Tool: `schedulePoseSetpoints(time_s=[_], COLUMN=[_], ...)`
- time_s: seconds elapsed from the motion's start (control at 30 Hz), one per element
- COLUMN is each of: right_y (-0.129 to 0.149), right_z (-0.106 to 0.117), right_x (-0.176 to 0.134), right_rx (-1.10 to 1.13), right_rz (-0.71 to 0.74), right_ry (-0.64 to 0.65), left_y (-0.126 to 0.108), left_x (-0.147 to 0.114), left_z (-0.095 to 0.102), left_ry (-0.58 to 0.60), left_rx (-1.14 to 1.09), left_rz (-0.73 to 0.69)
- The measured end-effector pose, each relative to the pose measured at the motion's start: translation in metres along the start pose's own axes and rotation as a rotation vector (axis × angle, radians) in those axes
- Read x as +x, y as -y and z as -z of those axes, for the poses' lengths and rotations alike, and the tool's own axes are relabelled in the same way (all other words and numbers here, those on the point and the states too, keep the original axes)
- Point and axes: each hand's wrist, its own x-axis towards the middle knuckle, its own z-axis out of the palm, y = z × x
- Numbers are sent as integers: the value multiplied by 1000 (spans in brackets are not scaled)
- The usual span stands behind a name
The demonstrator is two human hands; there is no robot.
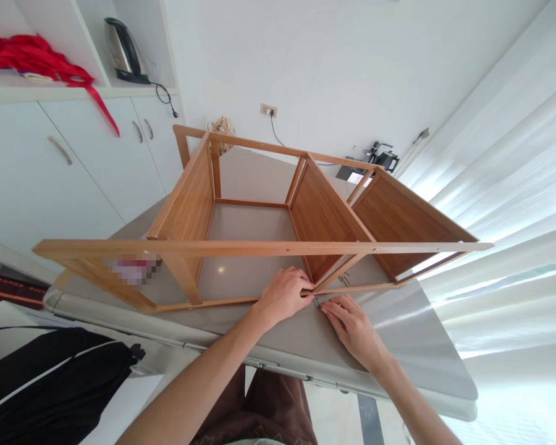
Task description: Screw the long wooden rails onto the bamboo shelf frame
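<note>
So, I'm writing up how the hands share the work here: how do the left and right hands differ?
The left hand has its fingers against the wooden frame, while the right hand pinches a thin metal piece.
The left hand reaches over the frame's lower rail; the right hand stays on its near side, over the tabletop.
Both are bare and close to the same joint.
</note>
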Motion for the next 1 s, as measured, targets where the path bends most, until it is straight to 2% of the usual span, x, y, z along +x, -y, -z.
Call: schedulePoseSetpoints(time_s=[0.27, 0.57, 0.8, 1.0], right_y=[0, 8, 14, 28], right_z=[2, 5, 9, 12], right_x=[-1, 2, 5, 12], right_rx=[-52, -240, -532, -733], right_rz=[15, 48, 160, 245], right_ry=[6, 14, 19, 80], left_y=[1, 0, 2, 2], left_x=[1, 0, 0, 0], left_z=[0, 1, -1, -1], left_ry=[-2, 3, 1, 7], left_rx=[1, 2, -4, 3], left_rz=[-9, -2, -5, -10])
